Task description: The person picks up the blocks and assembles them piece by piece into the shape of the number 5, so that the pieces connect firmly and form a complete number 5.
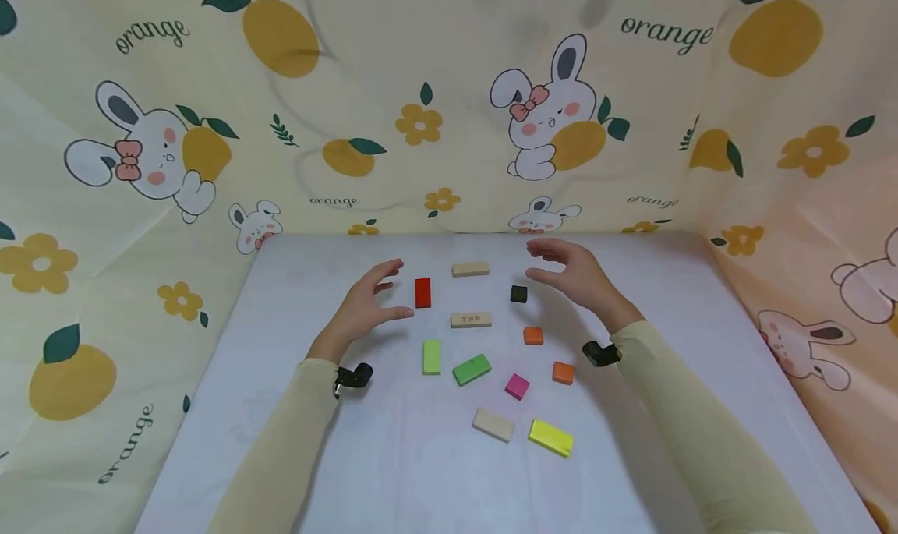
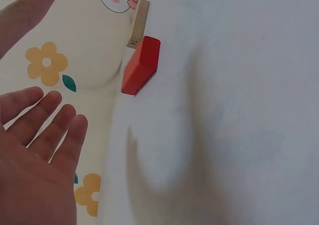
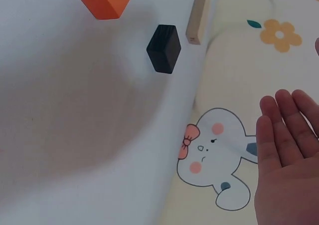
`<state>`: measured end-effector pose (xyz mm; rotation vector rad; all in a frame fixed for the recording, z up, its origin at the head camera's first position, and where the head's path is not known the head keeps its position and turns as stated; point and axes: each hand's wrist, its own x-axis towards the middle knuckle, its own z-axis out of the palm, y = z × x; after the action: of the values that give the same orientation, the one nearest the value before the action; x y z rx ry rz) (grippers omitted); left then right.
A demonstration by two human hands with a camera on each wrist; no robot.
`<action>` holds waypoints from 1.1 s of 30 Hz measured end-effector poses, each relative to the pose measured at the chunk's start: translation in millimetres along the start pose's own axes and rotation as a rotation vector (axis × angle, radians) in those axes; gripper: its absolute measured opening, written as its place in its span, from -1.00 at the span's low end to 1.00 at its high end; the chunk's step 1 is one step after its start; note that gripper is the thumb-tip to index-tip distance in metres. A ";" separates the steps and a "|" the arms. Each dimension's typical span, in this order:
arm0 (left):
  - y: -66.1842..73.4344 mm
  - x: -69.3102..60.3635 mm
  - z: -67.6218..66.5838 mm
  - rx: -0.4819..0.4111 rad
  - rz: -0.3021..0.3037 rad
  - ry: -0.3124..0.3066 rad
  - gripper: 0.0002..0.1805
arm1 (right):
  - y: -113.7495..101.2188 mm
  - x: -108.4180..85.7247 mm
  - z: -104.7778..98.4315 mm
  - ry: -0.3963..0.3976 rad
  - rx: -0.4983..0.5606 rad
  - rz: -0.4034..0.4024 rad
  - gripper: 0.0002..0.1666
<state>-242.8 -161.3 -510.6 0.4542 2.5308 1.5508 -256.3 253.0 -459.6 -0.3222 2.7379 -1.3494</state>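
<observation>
Pale sleeves [image 1: 273, 456], left hand [image 1: 358, 309] near red block [image 1: 422, 293] on white table [image 1: 393, 479]

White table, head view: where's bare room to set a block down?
Bare: the near patch between left sleeve and nearest beige block; the strip between right sleeve and right edge of the table. Crowded: the middle, red block through nearer orange block.

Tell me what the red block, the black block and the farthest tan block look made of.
Red block: painted wood or plastic, smooth; its color is even and opaque.
Black block: also painted wood or plastic; flat, uniformly dark faces leave it open.
Farthest tan block: probably bare wood, matte, judging by its pale, natural color.
</observation>
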 end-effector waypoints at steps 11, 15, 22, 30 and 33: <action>-4.4 6.2 2.7 0.010 -0.041 -0.021 0.05 | 4.2 9.8 2.4 -0.032 0.040 0.000 -0.32; -8.1 9.6 5.1 0.006 -0.039 -0.027 0.05 | 5.0 12.3 1.8 -0.038 0.028 -0.005 -0.33; -10.0 11.9 3.4 0.013 -0.058 -0.027 0.05 | 9.0 23.2 8.7 -0.046 0.028 -0.006 -0.33; -8.3 15.4 4.9 -0.001 -0.101 -0.054 0.02 | 12.0 28.5 14.4 -0.067 0.015 0.008 -0.36; -7.9 19.9 6.8 0.001 -0.114 -0.054 0.00 | 12.2 30.6 15.4 -0.079 -0.002 -0.001 -0.35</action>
<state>-261.1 -152.4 -519.9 0.3411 2.4706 1.4775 -285.6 241.5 -477.8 -0.3688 2.6756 -1.3057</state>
